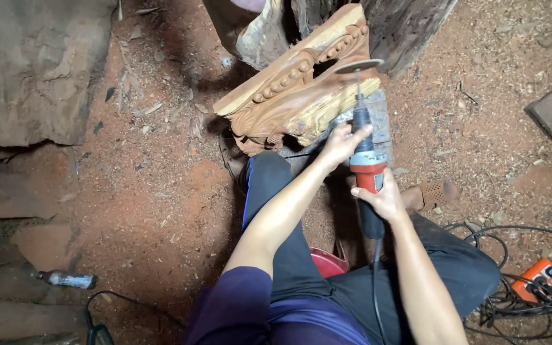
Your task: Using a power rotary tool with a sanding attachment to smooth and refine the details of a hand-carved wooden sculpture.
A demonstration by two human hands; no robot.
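Observation:
A carved wooden block (295,96) with beaded and scroll ornament rests tilted on a support in front of my knees. I hold a red and black corded rotary tool (367,167) upright, its round disc (359,66) at the block's right upper edge. My left hand (342,144) grips the tool's front near the black neck, fingers wrapped around it. My right hand (383,199) clasps the red body further back. The tool's cable (374,281) runs down between my legs.
Sawdust covers the red earth floor (161,191). Rough wood slabs (30,70) lie at left, a dark log (404,29) behind the block. A plastic bottle (65,279) lies lower left. An orange power strip (538,278) with tangled cables sits lower right. A red stool (327,262) shows beneath me.

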